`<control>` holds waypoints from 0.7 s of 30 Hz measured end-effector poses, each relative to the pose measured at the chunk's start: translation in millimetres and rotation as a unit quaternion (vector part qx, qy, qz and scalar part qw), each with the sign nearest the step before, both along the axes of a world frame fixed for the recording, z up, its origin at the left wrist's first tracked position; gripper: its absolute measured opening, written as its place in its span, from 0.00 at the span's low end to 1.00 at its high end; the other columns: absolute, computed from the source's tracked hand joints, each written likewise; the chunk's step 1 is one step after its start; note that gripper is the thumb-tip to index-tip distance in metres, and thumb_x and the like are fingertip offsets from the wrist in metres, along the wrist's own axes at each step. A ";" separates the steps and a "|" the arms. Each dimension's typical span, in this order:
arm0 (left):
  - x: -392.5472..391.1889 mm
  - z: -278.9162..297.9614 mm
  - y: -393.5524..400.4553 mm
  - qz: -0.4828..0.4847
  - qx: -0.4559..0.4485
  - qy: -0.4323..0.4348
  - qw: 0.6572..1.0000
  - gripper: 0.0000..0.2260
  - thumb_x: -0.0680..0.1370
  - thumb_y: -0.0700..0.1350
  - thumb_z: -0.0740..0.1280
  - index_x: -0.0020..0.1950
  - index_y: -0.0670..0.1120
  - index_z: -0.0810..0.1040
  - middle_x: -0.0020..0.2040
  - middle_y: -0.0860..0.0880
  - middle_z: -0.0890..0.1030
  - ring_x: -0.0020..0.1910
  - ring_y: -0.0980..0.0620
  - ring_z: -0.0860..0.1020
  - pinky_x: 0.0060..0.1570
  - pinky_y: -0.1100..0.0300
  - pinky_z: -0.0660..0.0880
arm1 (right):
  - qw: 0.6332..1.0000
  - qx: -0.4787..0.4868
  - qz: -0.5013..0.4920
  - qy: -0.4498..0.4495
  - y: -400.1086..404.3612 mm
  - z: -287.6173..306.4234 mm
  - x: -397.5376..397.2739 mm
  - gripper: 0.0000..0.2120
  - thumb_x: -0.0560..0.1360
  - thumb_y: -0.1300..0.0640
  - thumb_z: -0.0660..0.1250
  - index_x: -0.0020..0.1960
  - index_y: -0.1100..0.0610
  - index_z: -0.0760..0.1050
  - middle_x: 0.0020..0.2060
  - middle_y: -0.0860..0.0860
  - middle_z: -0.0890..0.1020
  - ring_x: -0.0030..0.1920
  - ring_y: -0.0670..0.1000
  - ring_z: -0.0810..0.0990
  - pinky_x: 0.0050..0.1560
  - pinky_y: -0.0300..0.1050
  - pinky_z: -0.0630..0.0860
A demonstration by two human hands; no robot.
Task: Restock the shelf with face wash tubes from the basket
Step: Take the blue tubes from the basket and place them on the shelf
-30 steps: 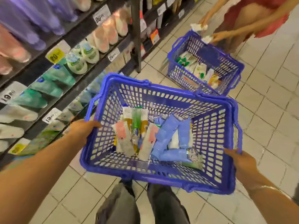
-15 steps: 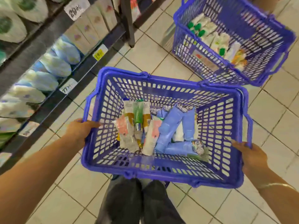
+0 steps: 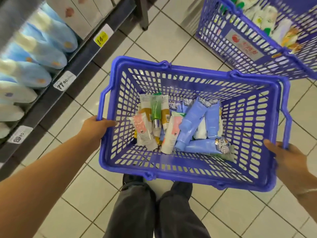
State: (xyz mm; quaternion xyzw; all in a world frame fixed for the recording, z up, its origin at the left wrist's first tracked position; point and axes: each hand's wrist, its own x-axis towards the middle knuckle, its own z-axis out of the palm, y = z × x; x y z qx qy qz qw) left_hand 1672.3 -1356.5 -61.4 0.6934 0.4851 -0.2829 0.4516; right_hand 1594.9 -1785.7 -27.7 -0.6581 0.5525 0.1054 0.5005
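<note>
Basket point(image 3: 193, 170) dropped lower, closer to legs; shelf point(image 3: 56, 93) slid up-left. Head view: left hand point(image 3: 96, 127) grips left rim, right hand point(image 3: 288, 160) grips right rim, thumbs hooked inside. Face wash tubes point(image 3: 190, 122) piled on basket floor, shelf just left.

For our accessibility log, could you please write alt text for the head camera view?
A person's left hand and right hand grip the rims of a blue basket holding assorted face wash tubes, beside a stocked shelf; a second basket stands on the tiled floor.
</note>
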 end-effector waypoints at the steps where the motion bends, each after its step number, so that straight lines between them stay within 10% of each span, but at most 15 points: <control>1: 0.5 -3.1 -0.1 0.002 -0.002 0.002 1.000 0.14 0.69 0.41 0.73 0.51 0.42 0.74 0.45 0.43 0.82 0.41 0.45 0.81 0.46 0.47 0.79 | 1.000 -0.001 -0.004 -0.001 0.0 -3.0 1.3 0.12 0.71 0.55 0.70 0.51 0.58 0.72 0.49 0.59 0.79 0.40 0.55 0.78 0.47 0.53 0.78; 16: 1.2 -28.5 -6.2 0.005 -0.008 -0.004 1.000 0.08 0.71 0.43 0.72 0.43 0.47 0.73 0.42 0.46 0.81 0.40 0.46 0.81 0.42 0.49 0.79 | 0.999 -0.013 0.024 0.028 -10.1 -35.9 0.9 0.07 0.71 0.51 0.69 0.39 0.49 0.71 0.43 0.51 0.81 0.43 0.54 0.81 0.34 0.43 0.81; 21: -5.7 -24.6 -13.3 -0.015 0.021 -0.016 1.000 0.09 0.73 0.45 0.70 0.45 0.46 0.71 0.40 0.47 0.80 0.37 0.49 0.80 0.38 0.53 0.77 | 0.993 -0.064 0.057 0.081 -9.9 -42.8 4.9 0.12 0.72 0.52 0.69 0.49 0.59 0.73 0.51 0.61 0.80 0.46 0.60 0.79 0.51 0.56 0.76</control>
